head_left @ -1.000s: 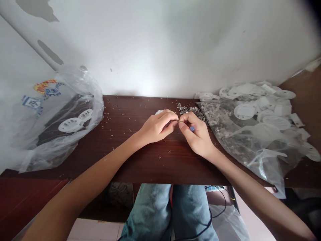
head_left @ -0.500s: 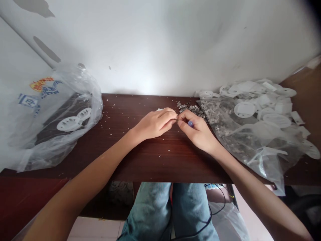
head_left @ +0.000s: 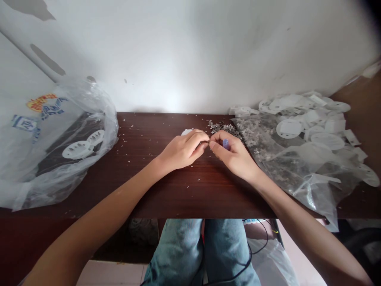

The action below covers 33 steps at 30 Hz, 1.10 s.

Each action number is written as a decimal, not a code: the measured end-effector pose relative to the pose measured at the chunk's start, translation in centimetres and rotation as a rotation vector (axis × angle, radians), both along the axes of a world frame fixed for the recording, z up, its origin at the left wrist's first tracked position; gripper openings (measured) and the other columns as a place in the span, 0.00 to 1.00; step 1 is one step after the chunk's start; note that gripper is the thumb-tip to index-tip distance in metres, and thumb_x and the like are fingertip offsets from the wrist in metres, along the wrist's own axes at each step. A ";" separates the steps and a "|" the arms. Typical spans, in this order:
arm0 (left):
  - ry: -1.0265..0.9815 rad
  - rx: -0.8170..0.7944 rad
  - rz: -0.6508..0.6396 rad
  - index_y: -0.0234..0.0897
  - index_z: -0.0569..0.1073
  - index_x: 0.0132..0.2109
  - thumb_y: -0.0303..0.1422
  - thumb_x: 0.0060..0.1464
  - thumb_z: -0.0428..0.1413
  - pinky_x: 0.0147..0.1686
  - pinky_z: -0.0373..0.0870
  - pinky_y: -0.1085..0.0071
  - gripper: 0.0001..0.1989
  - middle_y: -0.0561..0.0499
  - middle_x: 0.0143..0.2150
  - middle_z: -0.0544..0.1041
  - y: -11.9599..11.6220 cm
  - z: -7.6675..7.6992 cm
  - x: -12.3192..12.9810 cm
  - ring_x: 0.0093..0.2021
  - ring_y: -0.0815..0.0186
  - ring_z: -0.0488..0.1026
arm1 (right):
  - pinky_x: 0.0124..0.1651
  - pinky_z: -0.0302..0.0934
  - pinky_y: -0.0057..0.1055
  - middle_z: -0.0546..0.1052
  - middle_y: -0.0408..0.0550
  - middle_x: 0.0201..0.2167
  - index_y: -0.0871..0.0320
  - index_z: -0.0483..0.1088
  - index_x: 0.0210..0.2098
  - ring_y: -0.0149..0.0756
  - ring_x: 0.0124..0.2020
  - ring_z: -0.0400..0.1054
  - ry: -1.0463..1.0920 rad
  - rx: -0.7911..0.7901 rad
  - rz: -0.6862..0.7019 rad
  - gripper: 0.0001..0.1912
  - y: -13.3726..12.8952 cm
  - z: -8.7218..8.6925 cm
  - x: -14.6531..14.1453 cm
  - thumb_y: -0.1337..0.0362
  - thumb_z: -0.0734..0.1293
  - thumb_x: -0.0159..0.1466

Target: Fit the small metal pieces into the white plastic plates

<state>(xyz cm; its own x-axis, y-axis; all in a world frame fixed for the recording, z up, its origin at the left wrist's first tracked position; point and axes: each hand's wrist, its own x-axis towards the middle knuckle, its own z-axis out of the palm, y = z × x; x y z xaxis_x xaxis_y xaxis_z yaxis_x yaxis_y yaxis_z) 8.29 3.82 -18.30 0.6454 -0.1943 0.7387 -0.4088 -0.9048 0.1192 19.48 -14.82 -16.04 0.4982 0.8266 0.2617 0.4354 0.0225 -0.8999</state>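
Note:
Above the middle of the table, my left hand (head_left: 186,150) and my right hand (head_left: 233,153) meet at their fingertips. My left hand is closed in a pinch; what lies between its fingers is too small to make out. My right hand is closed too, with a slim tool inside it. Only the tool's translucent blue-violet end (head_left: 226,143) shows, and the rest is hidden by the fingers. Partly behind my left hand lies a white disc (head_left: 186,132). A heap of small metal pieces (head_left: 222,128) sits just beyond my right hand.
On the left stands an open clear plastic bag (head_left: 102,95) with white slotted oval discs (head_left: 77,149) in it. White plastic parts (head_left: 312,119) pile up at the right, beside a clear bag of metal pieces (head_left: 258,135). Tiny white slivers dot the brown table (head_left: 178,194).
The view has shifted slightly, and more of the white disc shows behind my left hand. Both hands remain together at the fingertips, with a little more of the blue-violet end visible.

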 end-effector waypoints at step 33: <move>0.041 -0.611 -0.265 0.38 0.77 0.53 0.33 0.70 0.59 0.34 0.81 0.74 0.08 0.45 0.46 0.81 -1.3 -0.4 0.1 0.34 0.71 0.81 | 0.26 0.52 0.29 0.75 0.44 0.29 0.57 0.75 0.32 0.29 0.25 0.60 0.282 0.065 0.174 0.22 -0.2 1.3 1.6 0.44 0.78 0.62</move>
